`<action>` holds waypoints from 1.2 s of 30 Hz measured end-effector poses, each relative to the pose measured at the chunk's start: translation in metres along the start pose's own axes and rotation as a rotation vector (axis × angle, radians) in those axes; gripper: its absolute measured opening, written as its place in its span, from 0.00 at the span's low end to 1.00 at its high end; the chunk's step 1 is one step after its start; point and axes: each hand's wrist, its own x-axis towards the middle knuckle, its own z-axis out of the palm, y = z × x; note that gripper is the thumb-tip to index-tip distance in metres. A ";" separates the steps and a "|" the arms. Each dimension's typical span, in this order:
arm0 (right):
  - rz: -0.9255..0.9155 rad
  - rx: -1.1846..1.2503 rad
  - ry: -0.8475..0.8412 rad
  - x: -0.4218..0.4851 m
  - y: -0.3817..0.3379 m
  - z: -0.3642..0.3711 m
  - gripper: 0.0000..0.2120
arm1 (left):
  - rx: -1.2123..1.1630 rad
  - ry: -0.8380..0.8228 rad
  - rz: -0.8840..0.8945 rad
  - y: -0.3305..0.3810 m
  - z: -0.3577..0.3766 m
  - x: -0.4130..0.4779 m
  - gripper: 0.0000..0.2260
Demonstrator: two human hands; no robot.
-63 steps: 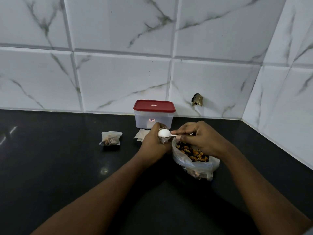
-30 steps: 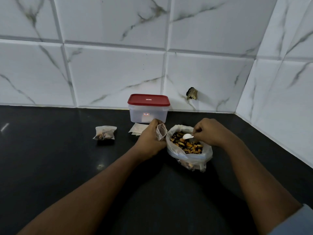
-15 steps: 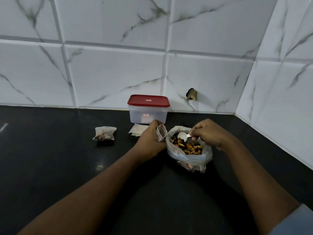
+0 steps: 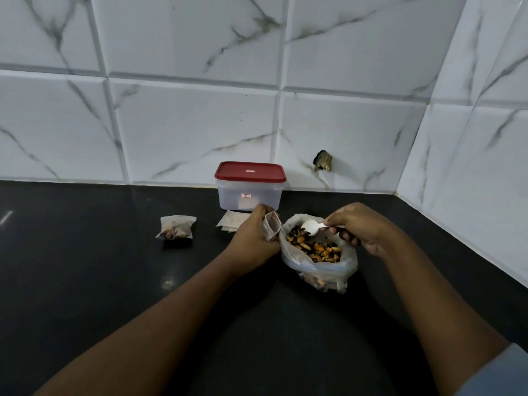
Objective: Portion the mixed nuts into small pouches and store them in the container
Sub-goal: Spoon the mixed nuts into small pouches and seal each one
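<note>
The step in hand looks like the scooping of a portion. The right hand point(image 4: 360, 227) pinches the handle of a white spoon point(image 4: 311, 226), whose bowl sits at the far edge of the mixed nuts point(image 4: 315, 248) inside the open plastic bag point(image 4: 323, 271) on the black bench point(image 4: 85, 281); whether the spoon is loaded I cannot tell. The left hand point(image 4: 253, 240) grips a small pouch point(image 4: 272, 224) just beside the bag's rim, mouth up. One filled pouch point(image 4: 176, 227) lies apart to the left, spare empty pouches point(image 4: 231, 222) sit behind the left hand, and the container point(image 4: 249, 197) stands against the wall with its red lid point(image 4: 250, 170) on. Next, the spoon likely has to lift level and tip into the pouch's narrow mouth without spilling.
</note>
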 end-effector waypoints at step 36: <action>-0.339 -0.492 -0.070 -0.009 -0.009 -0.010 0.11 | -0.027 0.002 -0.010 0.004 -0.001 -0.003 0.20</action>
